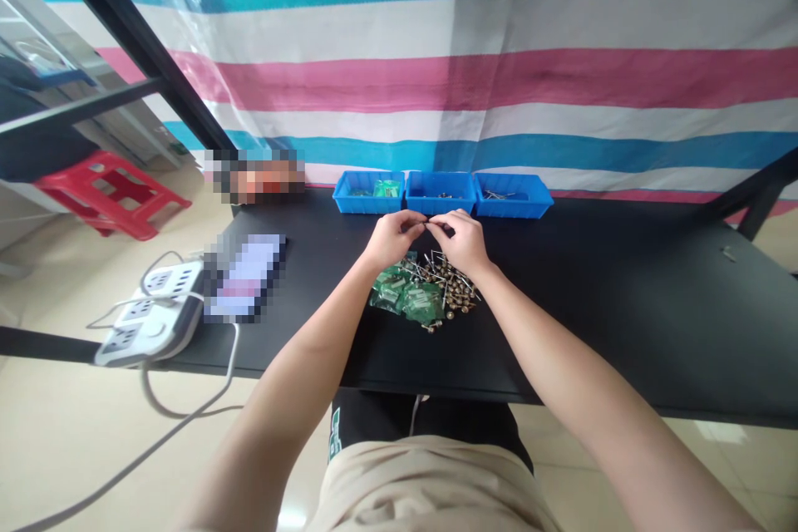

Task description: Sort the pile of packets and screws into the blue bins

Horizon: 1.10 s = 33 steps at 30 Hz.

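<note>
My left hand [394, 238] and my right hand [460, 238] meet at the fingertips above the black table [299, 283]. Each is closed in a pinch on something small and dark, too small to make out. Below them lie a pile of small brass-coloured and silvery metal pieces [458, 291] and several green packets [421, 302]. Just beyond my hands three blue bins stand in a row. The left bin [367, 204] holds green packets, the middle bin [440, 205] some small pieces, and the right bin [514, 208] a few thin metal pieces.
At the left are a white power strip [155, 312] with cables and a blurred phone-like object [246, 274]. A blurred orange-brown item [268, 181] sits at the back left corner. Striped sheeting [561, 75] hangs behind. A red stool [115, 191] stands on the floor.
</note>
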Each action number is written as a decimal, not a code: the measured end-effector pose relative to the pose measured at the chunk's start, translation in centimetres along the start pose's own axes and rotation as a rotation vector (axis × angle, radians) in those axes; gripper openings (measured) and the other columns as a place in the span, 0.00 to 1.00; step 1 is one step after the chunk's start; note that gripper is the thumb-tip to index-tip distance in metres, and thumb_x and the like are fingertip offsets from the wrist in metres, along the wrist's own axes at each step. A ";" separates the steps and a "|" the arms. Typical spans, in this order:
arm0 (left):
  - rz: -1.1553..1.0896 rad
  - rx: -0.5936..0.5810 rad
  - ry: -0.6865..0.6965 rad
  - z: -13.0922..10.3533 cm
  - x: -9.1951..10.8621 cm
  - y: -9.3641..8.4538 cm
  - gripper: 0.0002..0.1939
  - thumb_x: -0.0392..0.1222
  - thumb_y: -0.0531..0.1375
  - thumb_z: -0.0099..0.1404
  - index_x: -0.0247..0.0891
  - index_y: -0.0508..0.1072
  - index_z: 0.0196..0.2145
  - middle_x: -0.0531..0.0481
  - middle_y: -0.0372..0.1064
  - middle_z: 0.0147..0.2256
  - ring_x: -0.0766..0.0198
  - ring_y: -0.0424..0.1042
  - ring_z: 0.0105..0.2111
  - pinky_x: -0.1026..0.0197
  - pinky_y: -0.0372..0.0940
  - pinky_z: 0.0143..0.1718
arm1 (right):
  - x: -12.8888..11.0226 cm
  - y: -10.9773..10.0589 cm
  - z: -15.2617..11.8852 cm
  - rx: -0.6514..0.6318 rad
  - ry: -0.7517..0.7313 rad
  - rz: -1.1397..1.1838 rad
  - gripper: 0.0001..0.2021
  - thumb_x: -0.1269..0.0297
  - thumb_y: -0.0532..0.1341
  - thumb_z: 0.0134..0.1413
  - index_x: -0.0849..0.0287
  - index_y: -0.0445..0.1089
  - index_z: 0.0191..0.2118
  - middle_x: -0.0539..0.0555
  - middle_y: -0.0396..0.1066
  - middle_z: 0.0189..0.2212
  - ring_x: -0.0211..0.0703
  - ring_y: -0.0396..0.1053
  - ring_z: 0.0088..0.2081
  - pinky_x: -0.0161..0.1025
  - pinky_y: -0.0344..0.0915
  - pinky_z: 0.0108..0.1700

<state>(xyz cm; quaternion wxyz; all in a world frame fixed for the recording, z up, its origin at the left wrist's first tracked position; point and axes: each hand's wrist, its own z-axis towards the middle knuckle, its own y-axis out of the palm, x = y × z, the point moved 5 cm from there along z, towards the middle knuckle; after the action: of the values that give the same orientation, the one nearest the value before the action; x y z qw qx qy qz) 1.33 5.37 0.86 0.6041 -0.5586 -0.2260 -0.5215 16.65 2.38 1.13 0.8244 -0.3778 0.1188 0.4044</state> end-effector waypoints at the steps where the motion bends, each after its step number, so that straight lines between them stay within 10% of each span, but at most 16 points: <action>1: 0.007 0.001 -0.003 0.0 0.0 0.0 0.11 0.40 0.62 0.62 0.35 0.78 0.41 0.44 0.80 0.38 0.58 0.76 0.38 0.55 0.69 0.43 | 0.0 0.0 0.0 0.002 0.009 0.007 0.09 0.62 0.62 0.61 0.58 0.78 0.34 0.56 0.77 0.30 0.46 0.72 0.34 0.43 0.69 0.44; 18: 0.042 0.146 0.046 -0.1 0.4 -0.6 0.04 0.36 0.62 0.58 0.36 0.73 0.34 0.49 0.76 0.31 0.63 0.75 0.32 0.59 0.68 0.37 | -0.4 0.9 -0.6 -0.158 -0.081 0.130 0.20 0.65 0.59 0.59 0.57 0.73 0.56 0.58 0.78 0.48 0.48 0.75 0.45 0.46 0.75 0.45; 33: 0.115 0.110 0.055 -0.5 0.9 -0.6 0.20 0.35 0.62 0.57 0.38 0.65 0.48 0.50 0.77 0.34 0.63 0.76 0.35 0.59 0.68 0.39 | -0.7 0.8 -0.4 -0.209 -0.103 0.070 0.21 0.67 0.58 0.59 0.56 0.72 0.57 0.56 0.76 0.53 0.48 0.72 0.53 0.51 0.68 0.58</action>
<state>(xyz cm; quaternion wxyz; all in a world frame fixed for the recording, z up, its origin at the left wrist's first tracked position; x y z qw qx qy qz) 1.00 4.64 1.78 0.6689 -0.5221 -0.2053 -0.4876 15.63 2.02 0.81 0.7708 -0.4359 0.0466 0.4622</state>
